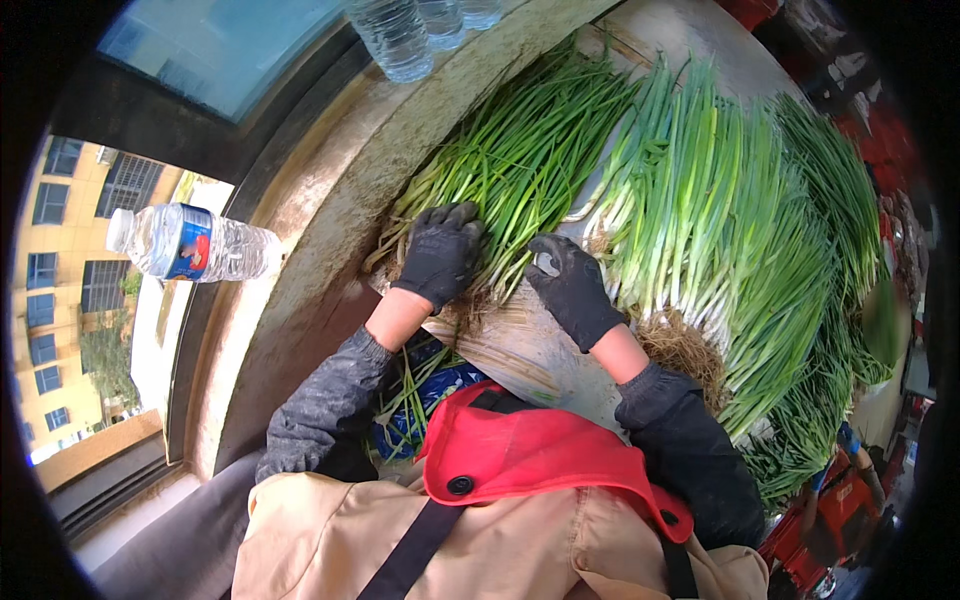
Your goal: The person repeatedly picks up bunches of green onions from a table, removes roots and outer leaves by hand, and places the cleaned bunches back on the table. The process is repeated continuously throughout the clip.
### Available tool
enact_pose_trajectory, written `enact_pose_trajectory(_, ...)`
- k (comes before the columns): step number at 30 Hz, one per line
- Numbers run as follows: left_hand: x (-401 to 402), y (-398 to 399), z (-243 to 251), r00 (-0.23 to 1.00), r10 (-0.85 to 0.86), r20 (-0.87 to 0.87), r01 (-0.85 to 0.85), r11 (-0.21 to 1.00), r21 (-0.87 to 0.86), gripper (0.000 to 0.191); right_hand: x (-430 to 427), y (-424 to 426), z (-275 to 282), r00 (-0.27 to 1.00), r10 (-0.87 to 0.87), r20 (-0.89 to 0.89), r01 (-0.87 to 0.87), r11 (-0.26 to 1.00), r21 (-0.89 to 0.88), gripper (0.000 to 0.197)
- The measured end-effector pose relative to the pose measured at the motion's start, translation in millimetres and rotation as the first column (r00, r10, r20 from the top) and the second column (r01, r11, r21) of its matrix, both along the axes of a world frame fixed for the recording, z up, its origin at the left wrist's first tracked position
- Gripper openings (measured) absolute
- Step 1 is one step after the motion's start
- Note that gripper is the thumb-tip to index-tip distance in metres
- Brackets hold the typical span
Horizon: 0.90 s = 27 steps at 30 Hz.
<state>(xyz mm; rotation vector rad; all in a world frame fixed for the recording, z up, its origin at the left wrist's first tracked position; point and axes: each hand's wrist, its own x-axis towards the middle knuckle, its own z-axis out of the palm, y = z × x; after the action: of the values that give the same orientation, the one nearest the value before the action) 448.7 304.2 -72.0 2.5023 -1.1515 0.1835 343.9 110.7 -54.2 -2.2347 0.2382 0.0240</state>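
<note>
My left hand point(442, 251), in a black glove, rests on the lower stems of a loose heap of green onions point(525, 150); its fingers curl down, and whether they grip any stems is hidden. My right hand point(566, 281), gloved too, hovers beside that heap over the table, its thumb and fingers curved apart with nothing seen between them. Right of it lies a thick row of green onions with white stems point(675, 202), its brown roots point(679, 352) towards me. More green onions point(817, 300) are piled farther right.
A window ledge point(300, 217) runs along the left, with a labelled plastic water bottle point(195, 244) on it and several bottles point(394, 37) farther up. Below the table point(517, 352) edge, a blue plastic bag point(427, 397) holds or lies under loose green leaves. Another person's arm point(862, 465) shows at the right.
</note>
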Motion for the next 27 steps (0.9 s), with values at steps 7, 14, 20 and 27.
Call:
enact_pose_trajectory(7,-1.2,-30.6,15.8,0.997,-0.082,0.013,0.083,0.984,-0.156,0.028,-49.5,10.6,7.8,0.988,0.141,-0.066,-0.144,0.989,-0.029,0.037)
enact_pose_trajectory(14,-1.7,-81.5,-3.7,0.977,-0.210,0.027,0.208,0.976,0.060,0.026,-97.1,0.3,37.3,0.973,0.218,0.069,-0.200,0.957,-0.210,0.038)
enact_pose_trajectory(20,-35.5,-125.5,45.6,0.930,-0.331,-0.162,0.253,0.894,-0.370,0.016,-146.3,-67.2,106.7,0.898,-0.226,0.379,0.328,0.916,-0.231,0.025)
enact_pose_trajectory(27,-101.1,-197.8,98.3,0.633,-0.522,-0.571,0.205,0.825,-0.527,0.020,-249.1,-142.2,96.8,0.717,-0.581,0.385,0.690,0.669,-0.276,0.021)
